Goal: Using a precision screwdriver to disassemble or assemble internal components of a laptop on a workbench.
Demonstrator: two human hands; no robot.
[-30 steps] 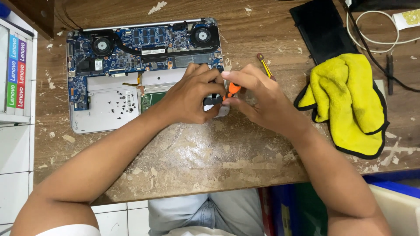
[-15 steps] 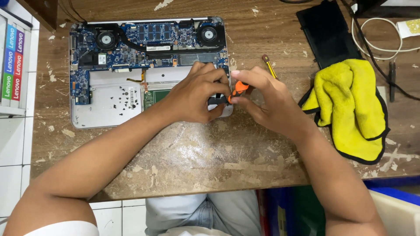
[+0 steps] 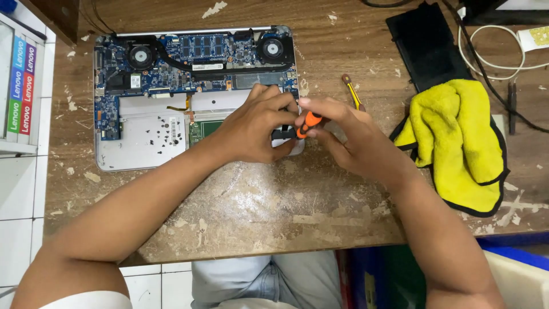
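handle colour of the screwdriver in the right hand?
Orange, with black. The screwdriver shows best in the head view, pinched by the right hand.

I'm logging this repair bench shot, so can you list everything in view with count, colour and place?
opened laptop: one, silver case, blue board, two fans, table's far left
orange-handled screwdriver: one, in right hand, at laptop's near right corner
yellow-handled screwdriver: one, lying right of laptop
cloth: one, yellow, black-edged, right
black flat pad: one, far right
white cable: one, far right
wooden table: one, brown, scuffed
left hand: on laptop's corner
right hand: gripping orange-handled screwdriver
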